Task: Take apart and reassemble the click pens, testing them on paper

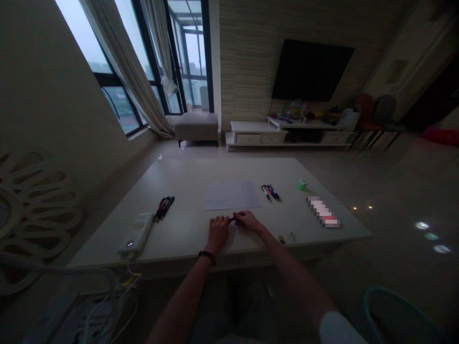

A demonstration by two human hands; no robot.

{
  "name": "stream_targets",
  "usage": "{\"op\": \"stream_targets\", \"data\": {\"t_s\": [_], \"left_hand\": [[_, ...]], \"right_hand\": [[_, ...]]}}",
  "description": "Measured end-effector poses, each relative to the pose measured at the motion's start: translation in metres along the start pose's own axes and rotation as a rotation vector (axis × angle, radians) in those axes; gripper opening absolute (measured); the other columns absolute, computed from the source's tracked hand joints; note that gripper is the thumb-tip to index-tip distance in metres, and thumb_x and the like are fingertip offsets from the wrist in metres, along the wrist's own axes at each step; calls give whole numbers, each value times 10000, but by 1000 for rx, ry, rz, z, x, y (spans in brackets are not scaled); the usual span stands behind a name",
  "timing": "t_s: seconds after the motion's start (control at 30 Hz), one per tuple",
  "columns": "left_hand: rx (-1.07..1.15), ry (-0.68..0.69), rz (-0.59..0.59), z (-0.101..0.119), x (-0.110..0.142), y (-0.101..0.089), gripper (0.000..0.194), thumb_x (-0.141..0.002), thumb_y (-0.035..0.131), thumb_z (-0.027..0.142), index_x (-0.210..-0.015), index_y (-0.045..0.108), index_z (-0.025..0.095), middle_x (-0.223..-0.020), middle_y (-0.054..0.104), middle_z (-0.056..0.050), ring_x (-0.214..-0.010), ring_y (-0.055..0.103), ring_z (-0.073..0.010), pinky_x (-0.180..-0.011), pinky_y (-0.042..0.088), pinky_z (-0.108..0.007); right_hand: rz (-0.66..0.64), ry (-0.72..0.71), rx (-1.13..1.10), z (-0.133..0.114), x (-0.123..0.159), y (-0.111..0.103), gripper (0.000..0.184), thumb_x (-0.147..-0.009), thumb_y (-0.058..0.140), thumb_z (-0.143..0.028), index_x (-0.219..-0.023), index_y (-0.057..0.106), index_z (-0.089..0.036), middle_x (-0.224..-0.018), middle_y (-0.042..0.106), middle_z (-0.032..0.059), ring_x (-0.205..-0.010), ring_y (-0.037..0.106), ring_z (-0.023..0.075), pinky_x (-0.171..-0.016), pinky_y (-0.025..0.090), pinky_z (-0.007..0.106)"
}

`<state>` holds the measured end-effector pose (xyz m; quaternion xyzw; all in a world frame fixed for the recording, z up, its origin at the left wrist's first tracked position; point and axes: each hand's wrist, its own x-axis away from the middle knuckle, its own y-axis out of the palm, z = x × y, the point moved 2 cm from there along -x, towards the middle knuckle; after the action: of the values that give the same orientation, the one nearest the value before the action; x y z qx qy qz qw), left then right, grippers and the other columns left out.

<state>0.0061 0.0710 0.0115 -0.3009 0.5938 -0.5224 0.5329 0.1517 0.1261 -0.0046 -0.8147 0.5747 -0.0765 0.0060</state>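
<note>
Near the front of the white table (179,172), my left hand (218,230) and my right hand (247,220) meet over a thin dark pen (232,219). Only a short stretch of it shows between my fingers, which are closed on it from both sides. Just beyond my hands lies a sheet of white paper (231,195). To its right rests a small group of pens (271,192). Another bunch of dark pens (164,209) lies to the left.
A white power strip (138,233) sits at the table's left front, its cable hanging down. On the right are a small green cube-like item (301,184) and a blurred-out flat object (323,212). Small bits (281,240) lie by the front edge. A teal basket (376,306) stands below right.
</note>
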Motion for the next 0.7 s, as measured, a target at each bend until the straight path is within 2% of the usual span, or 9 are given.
{"op": "stream_targets", "data": {"t_s": [0.7], "left_hand": [[-5,-20,16,-2,0,2,212,-906,337,245,-900,546,213,-866,569,-53,-843,487,-191,-723,276,-330]], "right_hand": [[-44,18,-12,4,-4,0,360,-639,684,-444,-814,632,-134,-702,665,44,-511,566,100,-456,400,192]]}}
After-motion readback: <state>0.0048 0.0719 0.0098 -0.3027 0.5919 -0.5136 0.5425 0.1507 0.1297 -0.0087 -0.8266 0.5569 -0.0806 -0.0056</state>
